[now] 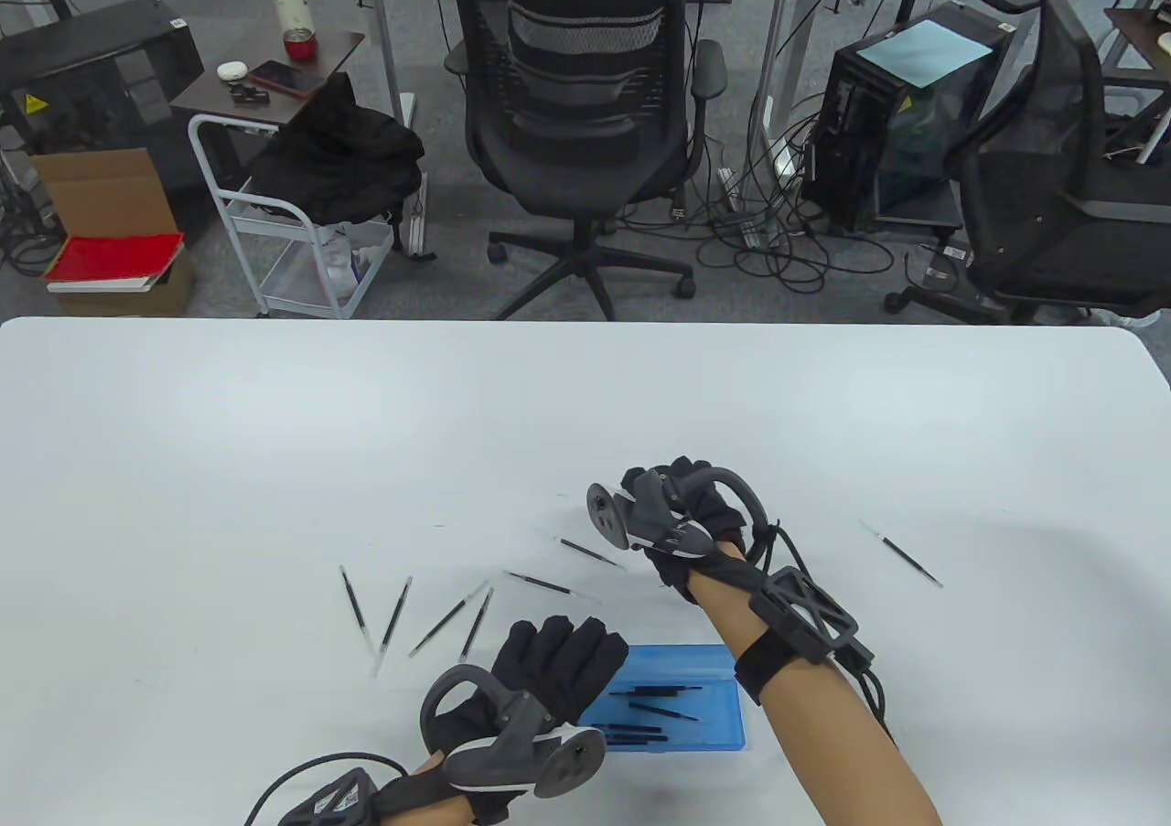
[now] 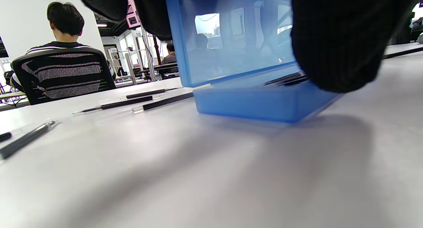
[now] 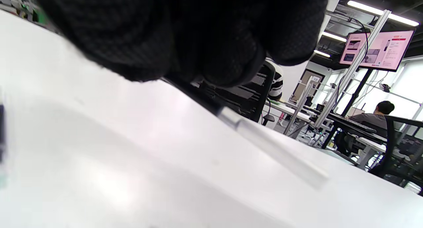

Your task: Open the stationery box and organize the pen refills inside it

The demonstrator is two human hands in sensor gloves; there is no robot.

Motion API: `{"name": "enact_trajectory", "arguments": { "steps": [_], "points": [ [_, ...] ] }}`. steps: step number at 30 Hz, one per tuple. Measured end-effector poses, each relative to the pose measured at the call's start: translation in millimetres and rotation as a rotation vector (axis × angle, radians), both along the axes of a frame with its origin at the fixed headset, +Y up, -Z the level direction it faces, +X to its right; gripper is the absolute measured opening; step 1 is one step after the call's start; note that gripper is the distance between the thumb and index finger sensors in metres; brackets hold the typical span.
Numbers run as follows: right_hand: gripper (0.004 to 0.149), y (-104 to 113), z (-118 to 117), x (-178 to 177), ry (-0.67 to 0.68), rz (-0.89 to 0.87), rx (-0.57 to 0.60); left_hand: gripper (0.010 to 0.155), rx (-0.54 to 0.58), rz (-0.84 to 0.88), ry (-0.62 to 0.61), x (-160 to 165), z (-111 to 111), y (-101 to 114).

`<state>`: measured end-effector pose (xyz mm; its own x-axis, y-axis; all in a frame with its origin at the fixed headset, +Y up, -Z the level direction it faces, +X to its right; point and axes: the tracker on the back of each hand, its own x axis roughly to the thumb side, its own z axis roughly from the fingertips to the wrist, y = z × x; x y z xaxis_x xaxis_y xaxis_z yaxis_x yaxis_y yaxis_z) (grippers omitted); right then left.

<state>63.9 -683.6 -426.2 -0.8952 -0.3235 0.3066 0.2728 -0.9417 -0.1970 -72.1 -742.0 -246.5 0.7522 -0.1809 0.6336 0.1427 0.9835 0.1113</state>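
The stationery box (image 1: 723, 691) looks like translucent blue plastic, smooth and glossy; in the left wrist view its raised lid (image 2: 231, 39) reflects the room faintly. The pen refills (image 1: 395, 616) appear as thin plastic tubes, dark along most of the length and clear at one end. The refill in the right hand (image 3: 271, 140) shows a clear, glassy tube. Both the left hand (image 1: 549, 670) and right hand (image 1: 682, 515) wear black knitted cloth gloves with a fine ribbed weave. The trackers (image 1: 512, 753) look like hard grey plastic, matt. The bench (image 1: 274, 423) is white, smooth, with a soft sheen.
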Motion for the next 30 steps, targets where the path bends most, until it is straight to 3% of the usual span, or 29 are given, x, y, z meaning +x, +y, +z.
{"name": "enact_trajectory", "arguments": {
  "steps": [7,13,21,30],
  "points": [
    [0.057,47.3,55.4,19.7,0.095,-0.045,0.115,0.112,-0.004,0.001,0.001,-0.3,-0.6,0.0],
    [0.056,55.6,115.6,18.9,0.209,-0.046,0.135,0.112,0.0,-0.003,0.003,-0.2,-0.5,0.1],
    [0.057,41.9,180.5,15.1,0.319,-0.068,0.153,0.112,0.001,-0.005,0.004,-0.1,-0.4,0.3],
    [0.056,-1.4,198.2,12.8,0.347,-0.031,0.045,0.113,-0.009,-0.001,0.004,-0.4,-1.0,0.0]
  ]
}}
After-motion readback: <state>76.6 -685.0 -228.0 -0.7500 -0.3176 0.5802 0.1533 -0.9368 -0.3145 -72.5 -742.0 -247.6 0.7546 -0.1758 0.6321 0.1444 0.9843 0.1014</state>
